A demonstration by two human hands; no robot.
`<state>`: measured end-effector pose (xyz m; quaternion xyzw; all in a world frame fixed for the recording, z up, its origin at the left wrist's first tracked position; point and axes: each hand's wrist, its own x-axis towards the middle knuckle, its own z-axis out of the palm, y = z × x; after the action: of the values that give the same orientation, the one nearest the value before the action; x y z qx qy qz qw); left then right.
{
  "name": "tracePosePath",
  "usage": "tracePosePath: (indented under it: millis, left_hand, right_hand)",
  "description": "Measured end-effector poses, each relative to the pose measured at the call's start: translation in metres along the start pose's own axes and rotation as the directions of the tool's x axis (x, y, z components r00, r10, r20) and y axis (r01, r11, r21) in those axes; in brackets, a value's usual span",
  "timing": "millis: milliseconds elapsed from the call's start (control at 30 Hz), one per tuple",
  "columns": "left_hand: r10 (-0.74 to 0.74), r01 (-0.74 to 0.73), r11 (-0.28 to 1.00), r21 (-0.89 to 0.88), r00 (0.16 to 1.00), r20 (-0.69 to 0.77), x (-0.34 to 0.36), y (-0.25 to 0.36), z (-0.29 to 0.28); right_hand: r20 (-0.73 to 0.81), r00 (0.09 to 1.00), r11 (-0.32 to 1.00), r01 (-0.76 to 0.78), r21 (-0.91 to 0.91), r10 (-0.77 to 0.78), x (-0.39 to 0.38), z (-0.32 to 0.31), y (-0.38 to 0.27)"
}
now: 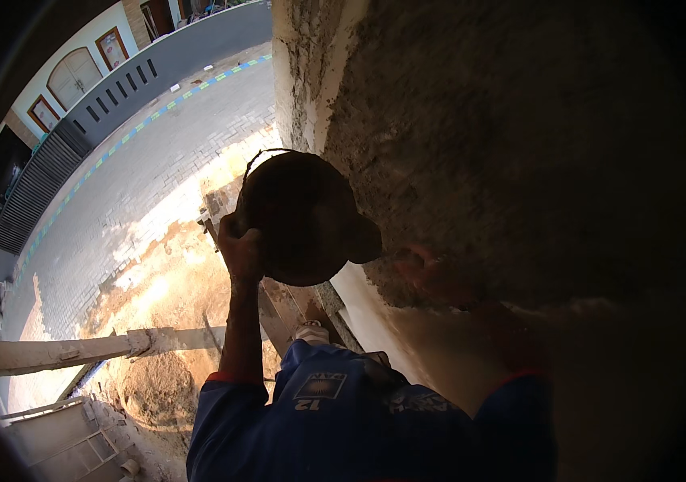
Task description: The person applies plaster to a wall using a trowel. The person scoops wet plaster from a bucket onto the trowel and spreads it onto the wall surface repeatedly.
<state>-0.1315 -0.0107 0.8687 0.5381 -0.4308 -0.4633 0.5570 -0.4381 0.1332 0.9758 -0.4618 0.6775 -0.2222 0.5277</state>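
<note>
My left hand grips the left rim of a dark round bucket, held up in front of my body beside the wall. Its thin wire handle arcs over the far left of the rim. The contents are too dark to make out. Past the bucket's right rim juts a dark rounded shape whose kind I cannot tell. Just right of it, in deep shade, my right hand is close to the wall, its fingers seemingly curled. What they hold is lost in the dark.
A rough, mortar-covered wall fills the right side, smoother lower down. Wooden planks lie below me near my foot. A pale pole crosses at lower left above a sand pile. Beyond lie paving and a grey fence.
</note>
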Motion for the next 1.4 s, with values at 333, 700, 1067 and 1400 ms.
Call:
tracePosePath:
  millis: [333,700,1067,1400]
  left_hand:
    - [-0.044,0.054,0.998,0.033,0.966,-0.255,-0.005,-0.054,-0.077]
    - [-0.154,0.165,0.986,0.002,0.925,-0.349,-0.019,-0.087,-0.122]
    - [-0.144,0.237,0.946,0.221,0.918,-0.369,-0.034,-0.12,-0.128]
    - [-0.537,0.532,0.834,-0.144,0.724,-0.434,-0.038,-0.284,-0.104]
  right_hand:
    - [0.067,0.826,0.559,0.436,-0.705,-0.559,0.006,-0.036,-0.106]
    - [0.408,0.674,0.198,0.634,-0.748,-0.616,-0.006,-0.001,-0.278]
    - [-0.76,0.456,0.777,-0.204,-0.595,-0.463,0.046,-0.139,-0.324]
    - [-0.462,0.846,0.837,-0.44,-0.324,0.265,0.031,-0.077,-0.071]
